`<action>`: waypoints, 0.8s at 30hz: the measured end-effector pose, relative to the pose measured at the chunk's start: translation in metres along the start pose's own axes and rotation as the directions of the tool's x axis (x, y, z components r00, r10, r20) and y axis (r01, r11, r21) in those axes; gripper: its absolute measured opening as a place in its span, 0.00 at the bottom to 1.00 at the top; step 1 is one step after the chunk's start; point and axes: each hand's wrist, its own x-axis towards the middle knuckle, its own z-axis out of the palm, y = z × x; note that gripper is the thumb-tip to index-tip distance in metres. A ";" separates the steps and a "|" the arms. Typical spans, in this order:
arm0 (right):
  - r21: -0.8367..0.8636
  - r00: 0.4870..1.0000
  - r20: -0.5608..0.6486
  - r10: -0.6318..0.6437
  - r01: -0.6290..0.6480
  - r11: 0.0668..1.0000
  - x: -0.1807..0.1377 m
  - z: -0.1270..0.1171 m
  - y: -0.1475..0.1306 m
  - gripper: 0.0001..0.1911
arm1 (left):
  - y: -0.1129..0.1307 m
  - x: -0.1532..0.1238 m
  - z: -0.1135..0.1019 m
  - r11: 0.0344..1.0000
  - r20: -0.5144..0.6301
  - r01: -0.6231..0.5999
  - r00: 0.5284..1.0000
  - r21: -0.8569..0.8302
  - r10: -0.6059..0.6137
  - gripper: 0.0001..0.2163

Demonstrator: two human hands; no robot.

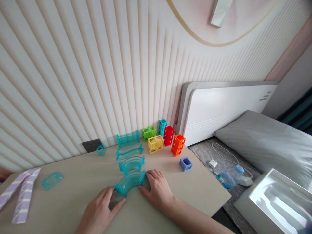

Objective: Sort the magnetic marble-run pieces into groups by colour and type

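Note:
A clear teal curved track piece (130, 182) lies on the table at the front of a row of similar pieces. My left hand (99, 208) is at its left end, thumb and fingers either side of that end. At the right end, my right hand (158, 188) has its fingertips and thumb against the piece. Just behind sits another curved track piece (132, 164). Farther back are a wavy track piece (129, 151) and a straight track piece (128, 138) by the wall.
Green (149, 133), yellow (155, 144), teal (162, 127), red (168, 136) and orange block stacks (178, 145) stand at the back right, with a blue cube (185, 163) nearer. Teal frame (52, 180) and purple striped strips (24, 198) lie left. A bottle (229, 177) lies beyond the table's right edge.

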 end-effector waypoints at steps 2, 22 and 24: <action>0.004 1.000 -0.007 0.001 -0.001 1.000 -0.001 0.000 0.000 0.21 | -0.005 0.001 -0.002 0.998 -0.010 -0.043 0.999 -0.045 0.043 0.19; -0.063 0.999 -0.030 -0.016 0.014 0.998 -0.002 -0.001 0.001 0.20 | 0.001 0.022 -0.016 0.967 0.160 0.001 0.986 -0.254 0.041 0.10; -0.064 0.999 -0.031 -0.013 0.011 0.998 -0.004 -0.002 0.001 0.20 | 0.003 0.023 -0.018 0.969 0.181 0.004 0.983 -0.245 0.042 0.10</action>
